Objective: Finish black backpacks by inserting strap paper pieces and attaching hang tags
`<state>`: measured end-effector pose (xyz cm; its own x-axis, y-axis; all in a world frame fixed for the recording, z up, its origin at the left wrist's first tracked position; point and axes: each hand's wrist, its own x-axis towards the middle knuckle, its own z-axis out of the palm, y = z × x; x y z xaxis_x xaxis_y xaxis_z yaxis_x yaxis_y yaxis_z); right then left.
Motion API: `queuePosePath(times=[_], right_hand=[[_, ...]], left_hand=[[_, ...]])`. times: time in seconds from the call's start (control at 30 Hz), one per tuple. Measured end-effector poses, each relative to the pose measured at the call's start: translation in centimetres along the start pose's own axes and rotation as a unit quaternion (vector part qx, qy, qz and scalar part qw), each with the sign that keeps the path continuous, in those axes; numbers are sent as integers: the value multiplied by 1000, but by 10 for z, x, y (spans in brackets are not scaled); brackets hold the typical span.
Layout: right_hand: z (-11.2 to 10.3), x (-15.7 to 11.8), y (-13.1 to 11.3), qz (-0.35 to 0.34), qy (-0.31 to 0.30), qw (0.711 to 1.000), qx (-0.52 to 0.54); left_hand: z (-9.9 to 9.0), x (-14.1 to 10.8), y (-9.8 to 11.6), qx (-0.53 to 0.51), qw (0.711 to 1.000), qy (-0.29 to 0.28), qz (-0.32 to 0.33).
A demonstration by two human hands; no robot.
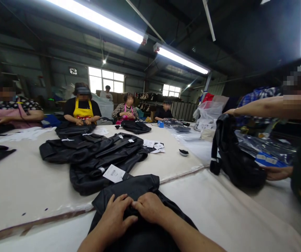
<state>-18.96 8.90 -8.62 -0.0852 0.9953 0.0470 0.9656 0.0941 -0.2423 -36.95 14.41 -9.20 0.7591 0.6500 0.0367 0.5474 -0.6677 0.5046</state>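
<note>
A black leather-look bag (137,184) lies on the table in front of me, its near part filling the bottom of the view. My left hand (116,214) rests on it, fingers bent slightly and spread, thumb held apart. Close beside it, touching at the fingertips, my right hand (149,208) is closed, its curled fingers pinching the bag's material. What lies under those fingertips is hidden. Just beyond the bag is a white paper tag (114,173) with a barcode, against a pile of similar black bags (98,157).
At the right, a co-worker's hands hold up another black bag (229,154). Several people sit along the table's far side. White tags (153,146), a small dish (184,152) with black bits, and clear plastic packaging (192,136) lie on the pale tabletop (48,187).
</note>
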Motion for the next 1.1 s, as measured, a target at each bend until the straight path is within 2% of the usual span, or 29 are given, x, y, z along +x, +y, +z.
queuePosePath(times=[0.2,0.4,0.53,0.73,0.87,0.97,1.1], right_hand=[[3,-2,3,-4,0,1000,15],[-2,-7,0,-72,80,993,54],[-13,-8,1,-116,29,990,79],[-26,-7,8,-132,-65,985,87],[-32,-6,11,-140,-116,978,102],[-34,-6,9,-132,-122,979,92],[-26,-7,5,-108,-80,988,70]], left_hand=[[2,3,0,9,1000,10,-16],[9,5,-5,29,999,29,-11],[8,5,-4,37,999,37,-9],[-1,3,7,20,998,52,1],[-2,3,7,11,999,47,7],[-2,2,5,5,999,41,6],[-4,1,6,7,1000,28,4]])
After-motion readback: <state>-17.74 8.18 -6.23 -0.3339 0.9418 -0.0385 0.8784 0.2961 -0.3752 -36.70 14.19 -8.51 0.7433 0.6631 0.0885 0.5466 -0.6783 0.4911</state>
